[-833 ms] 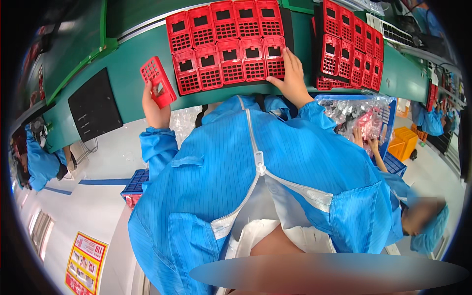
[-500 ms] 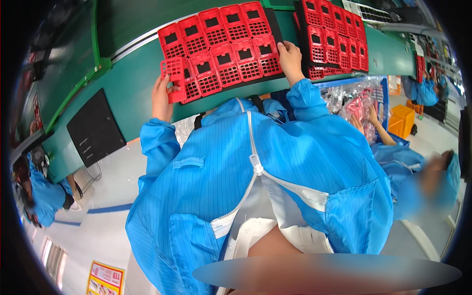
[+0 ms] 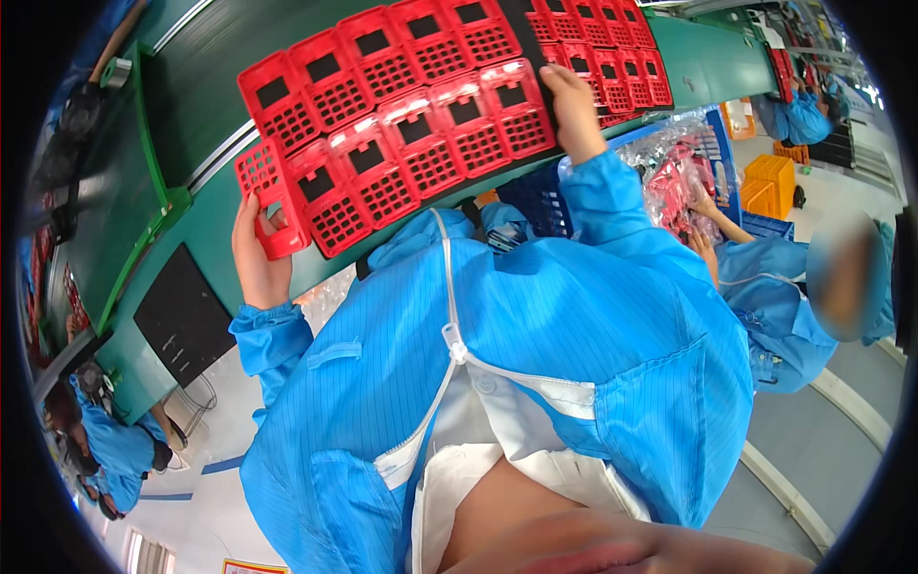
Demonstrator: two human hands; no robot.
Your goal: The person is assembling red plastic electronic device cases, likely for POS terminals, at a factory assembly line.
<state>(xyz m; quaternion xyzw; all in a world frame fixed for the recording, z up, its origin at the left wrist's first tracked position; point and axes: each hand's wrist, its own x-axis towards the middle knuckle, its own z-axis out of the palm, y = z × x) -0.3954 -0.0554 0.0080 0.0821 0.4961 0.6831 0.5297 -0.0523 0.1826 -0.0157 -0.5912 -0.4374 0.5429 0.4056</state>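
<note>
My left hand (image 3: 260, 253) is closed around a red plastic frame (image 3: 258, 167) with a grid of holes and a rectangular opening. It holds the frame upright against the near left corner of a black tray (image 3: 528, 48). Two rows of similar red plastic frames (image 3: 416, 143) lie side by side on that tray. With its fingers over the tray's right edge, my right hand (image 3: 577, 115) grips the tray; the thumb is mostly hidden. The tray is tilted, its left side nearer to me.
More red frames (image 3: 617, 62) are stacked on trays to the right. Below them, a blue crate (image 3: 729, 158) holds clear bags and red pieces, with a co-worker's hands (image 3: 706, 244) at it. A black flat board (image 3: 186, 316) lies left on the green bench (image 3: 703, 67). Orange crates (image 3: 768, 182) stand farther right.
The loaded tray has shifted left and nearer, and has turned slightly. My left hand moved left and down with the red frame, while my right hand stays on the tray's right edge.
</note>
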